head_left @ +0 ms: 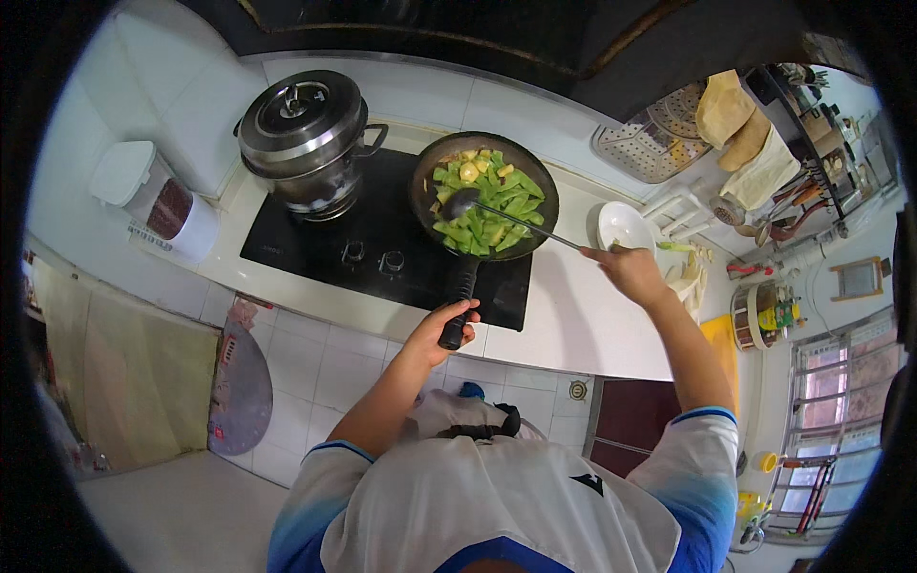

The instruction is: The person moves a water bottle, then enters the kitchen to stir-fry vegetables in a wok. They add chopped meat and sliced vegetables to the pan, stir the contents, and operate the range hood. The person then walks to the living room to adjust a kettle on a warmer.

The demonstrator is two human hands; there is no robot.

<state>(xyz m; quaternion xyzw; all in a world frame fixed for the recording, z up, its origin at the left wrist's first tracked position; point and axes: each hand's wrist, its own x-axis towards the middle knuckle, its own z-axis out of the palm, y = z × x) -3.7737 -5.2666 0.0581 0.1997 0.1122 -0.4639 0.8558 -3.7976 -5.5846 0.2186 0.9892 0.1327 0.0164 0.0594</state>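
A dark frying pan point(548, 193) stands on the right part of the black cooktop point(308, 261). In it lie flat green bean pieces point(494, 188) and pale yellow chunks point(470, 171). My left hand point(438, 331) is closed around the pan's black handle point(466, 279). My right hand point(630, 273) grips the long handle of a metal ladle point(458, 204), whose bowl rests among the food at the pan's left side. Just beyond my right hand, a white bowl point(625, 218) sits on the counter; small bits of something show inside it.
A lidded steel pot point(301, 136) occupies the cooktop's left part. Further left is a clear container with reddish grains point(170, 208). Perforated steamer plates point(652, 140) and utensils hang at the right wall. A range hood point(466, 36) overhangs the back. A yellow board point(720, 344) stands right.
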